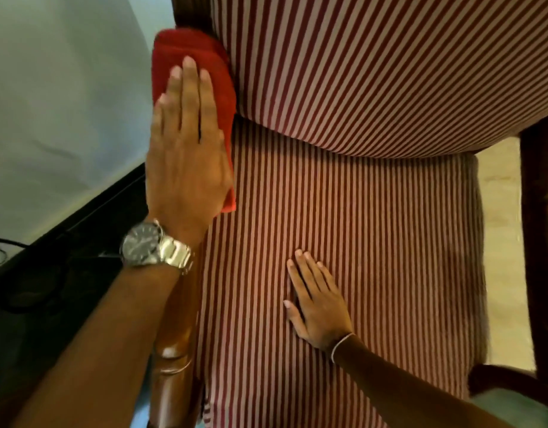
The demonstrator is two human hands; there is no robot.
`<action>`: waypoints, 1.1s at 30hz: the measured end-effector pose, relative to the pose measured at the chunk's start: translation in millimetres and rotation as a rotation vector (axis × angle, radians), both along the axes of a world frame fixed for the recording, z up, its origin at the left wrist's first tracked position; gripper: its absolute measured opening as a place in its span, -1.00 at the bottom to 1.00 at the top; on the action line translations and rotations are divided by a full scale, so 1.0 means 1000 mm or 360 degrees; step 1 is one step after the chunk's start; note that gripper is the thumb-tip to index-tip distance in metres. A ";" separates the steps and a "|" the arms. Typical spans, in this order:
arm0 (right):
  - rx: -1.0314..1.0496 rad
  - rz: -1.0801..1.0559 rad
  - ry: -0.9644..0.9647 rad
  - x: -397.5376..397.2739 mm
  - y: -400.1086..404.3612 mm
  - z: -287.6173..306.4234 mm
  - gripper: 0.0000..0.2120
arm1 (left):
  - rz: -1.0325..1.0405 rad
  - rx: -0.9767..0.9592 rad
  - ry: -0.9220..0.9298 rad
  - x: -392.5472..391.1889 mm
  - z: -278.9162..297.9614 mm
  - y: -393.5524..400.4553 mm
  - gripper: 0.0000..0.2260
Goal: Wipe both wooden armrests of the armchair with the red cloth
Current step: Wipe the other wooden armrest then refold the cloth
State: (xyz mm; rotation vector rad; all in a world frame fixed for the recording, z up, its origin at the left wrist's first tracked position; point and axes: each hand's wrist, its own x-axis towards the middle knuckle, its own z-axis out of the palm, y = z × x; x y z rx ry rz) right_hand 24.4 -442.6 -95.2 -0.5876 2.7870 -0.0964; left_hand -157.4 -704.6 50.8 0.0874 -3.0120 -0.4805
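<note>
Striped seat (pixel 374 242), red cloth (pixel 189 57) under flat left hand (pixel 186 156), armrest (pixel 174 350) probably beneath.

Left hand (pixel 186 156) and right hand (pixel 316 304) both lie flat, fingers extended.

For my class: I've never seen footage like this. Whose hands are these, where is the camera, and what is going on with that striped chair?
There is no machine here. A person wears a wide-angle camera on the head, looking down, so this one picture shows their own two arms reaching forward. Below is an armchair with a red-and-white striped seat and backrest. The left hand, with a wristwatch, presses flat on a folded red cloth lying on the left wooden armrest, near the backrest. The right hand lies open, fingers spread, on the seat, holding nothing. The right armrest shows at the picture's edge, with no hand or cloth on it.
</note>
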 end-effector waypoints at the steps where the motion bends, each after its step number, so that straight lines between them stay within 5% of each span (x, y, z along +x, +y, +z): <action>1: 0.0013 0.0000 -0.0014 0.000 -0.001 0.001 -0.31 | 0.0009 0.0023 0.0000 0.015 0.001 0.001 -0.45; 7: -0.0003 -0.0006 -0.0011 0.003 -0.001 -0.004 -0.29 | -0.0089 -0.0105 -0.0215 0.168 -0.007 -0.001 -0.41; 16: 0.0028 0.0018 0.0014 -0.001 0.000 -0.003 -0.23 | 0.0021 -0.0046 -0.0056 -0.024 0.005 -0.003 -0.44; 23: -0.0022 0.0013 0.0021 0.001 0.000 -0.007 -0.27 | -0.0103 -0.0108 -0.0277 0.149 -0.005 -0.002 -0.44; 33: 0.0002 0.0027 0.0093 -0.004 -0.003 -0.005 -0.28 | 0.0047 -0.0050 0.0018 -0.029 -0.001 0.000 -0.44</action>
